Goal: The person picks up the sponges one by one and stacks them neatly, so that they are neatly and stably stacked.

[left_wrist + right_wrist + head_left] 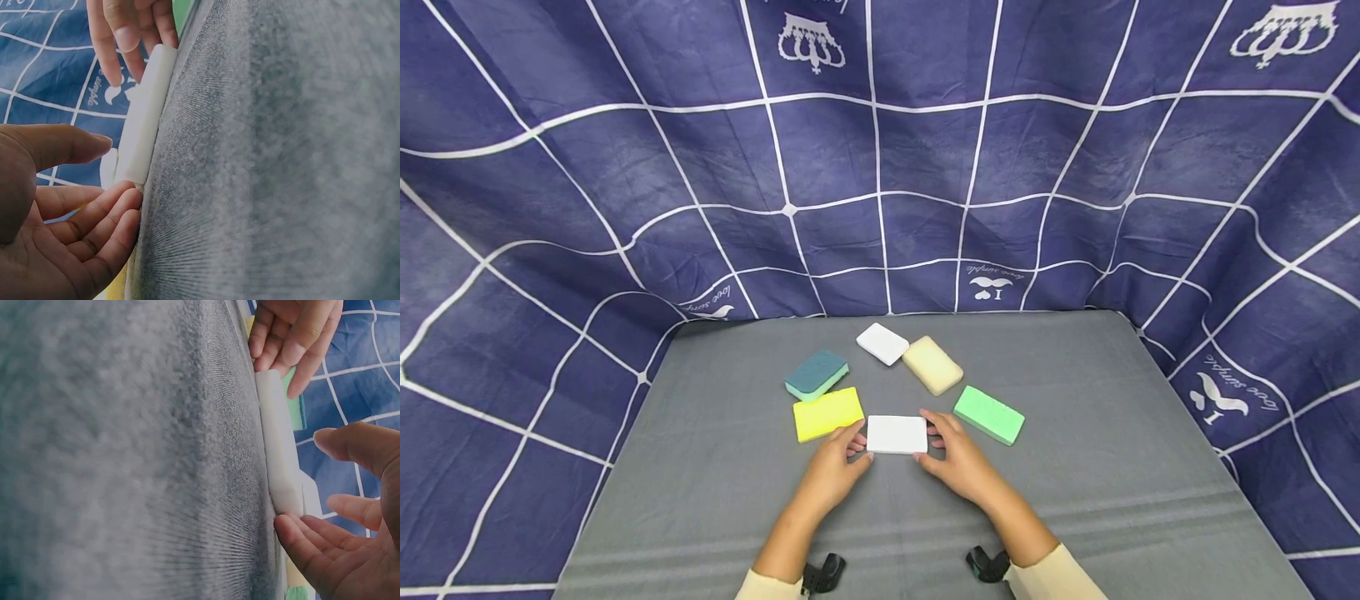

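A white rectangular sponge block (897, 435) lies flat on the grey cloth between my two hands. My left hand (837, 463) is at its left end, and in the left wrist view the fingertips (128, 195) meet the block's end while the thumb stays apart. At the other end is my right hand (955, 457); the right wrist view shows its fingertips (287, 526) against the block, thumb raised away from it. Neither hand closes round the block. Just behind my left hand lies a yellow sponge (827, 414), and right of my right hand a green sponge (989, 415).
Farther back on the grey table cloth (715, 467) lie a dark teal and green scouring sponge (817, 375), a second white block (882, 343) and a pale yellow sponge (932, 365). A blue curtain with white lines (925, 150) surrounds the table's back and sides.
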A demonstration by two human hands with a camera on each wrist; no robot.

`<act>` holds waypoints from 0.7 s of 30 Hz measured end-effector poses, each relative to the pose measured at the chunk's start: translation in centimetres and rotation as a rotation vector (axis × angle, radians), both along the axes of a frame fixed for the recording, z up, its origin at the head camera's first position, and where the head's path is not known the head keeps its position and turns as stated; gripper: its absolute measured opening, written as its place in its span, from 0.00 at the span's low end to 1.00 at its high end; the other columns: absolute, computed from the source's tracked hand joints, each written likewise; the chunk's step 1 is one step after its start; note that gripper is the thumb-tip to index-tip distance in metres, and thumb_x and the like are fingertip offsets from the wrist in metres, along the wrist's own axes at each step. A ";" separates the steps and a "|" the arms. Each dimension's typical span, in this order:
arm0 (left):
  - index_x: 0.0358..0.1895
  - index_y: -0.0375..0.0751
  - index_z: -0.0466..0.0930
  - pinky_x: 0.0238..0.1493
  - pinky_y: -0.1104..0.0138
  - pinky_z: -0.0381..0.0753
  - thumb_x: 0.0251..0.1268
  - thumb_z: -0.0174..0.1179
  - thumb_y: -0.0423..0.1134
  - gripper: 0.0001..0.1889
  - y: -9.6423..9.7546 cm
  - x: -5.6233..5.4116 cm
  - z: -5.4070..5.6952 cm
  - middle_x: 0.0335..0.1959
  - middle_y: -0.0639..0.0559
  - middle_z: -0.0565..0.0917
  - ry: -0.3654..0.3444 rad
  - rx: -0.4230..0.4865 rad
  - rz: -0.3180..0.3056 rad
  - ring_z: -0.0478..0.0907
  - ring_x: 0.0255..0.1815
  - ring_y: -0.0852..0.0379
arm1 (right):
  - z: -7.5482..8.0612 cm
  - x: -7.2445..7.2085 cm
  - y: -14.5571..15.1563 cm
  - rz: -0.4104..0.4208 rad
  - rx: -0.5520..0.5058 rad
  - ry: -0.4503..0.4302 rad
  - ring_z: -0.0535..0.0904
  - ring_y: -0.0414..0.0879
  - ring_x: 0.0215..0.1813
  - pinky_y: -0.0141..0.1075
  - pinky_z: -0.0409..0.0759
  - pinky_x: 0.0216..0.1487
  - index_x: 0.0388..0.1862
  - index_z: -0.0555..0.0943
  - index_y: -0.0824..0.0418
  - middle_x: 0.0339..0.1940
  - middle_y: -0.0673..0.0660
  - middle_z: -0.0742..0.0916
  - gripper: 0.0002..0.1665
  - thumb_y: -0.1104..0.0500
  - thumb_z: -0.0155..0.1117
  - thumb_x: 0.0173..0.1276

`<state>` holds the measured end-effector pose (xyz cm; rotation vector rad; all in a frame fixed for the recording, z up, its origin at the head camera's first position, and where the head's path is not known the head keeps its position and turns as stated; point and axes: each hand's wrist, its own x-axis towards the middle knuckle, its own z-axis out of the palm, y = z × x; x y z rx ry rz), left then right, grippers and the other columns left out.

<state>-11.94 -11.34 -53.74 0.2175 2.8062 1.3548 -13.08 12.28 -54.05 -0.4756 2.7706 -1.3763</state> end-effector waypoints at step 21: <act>0.64 0.34 0.76 0.46 0.65 0.80 0.56 0.72 0.31 0.30 0.0 -1.0 -0.9 0.39 0.48 0.82 -0.077 0.062 0.020 0.79 0.40 0.57 | -0.9 -2.2 2.1 0.185 -0.150 -0.226 0.73 0.59 0.69 0.40 0.78 0.64 0.77 0.62 0.68 0.68 0.65 0.73 0.42 0.64 0.68 0.69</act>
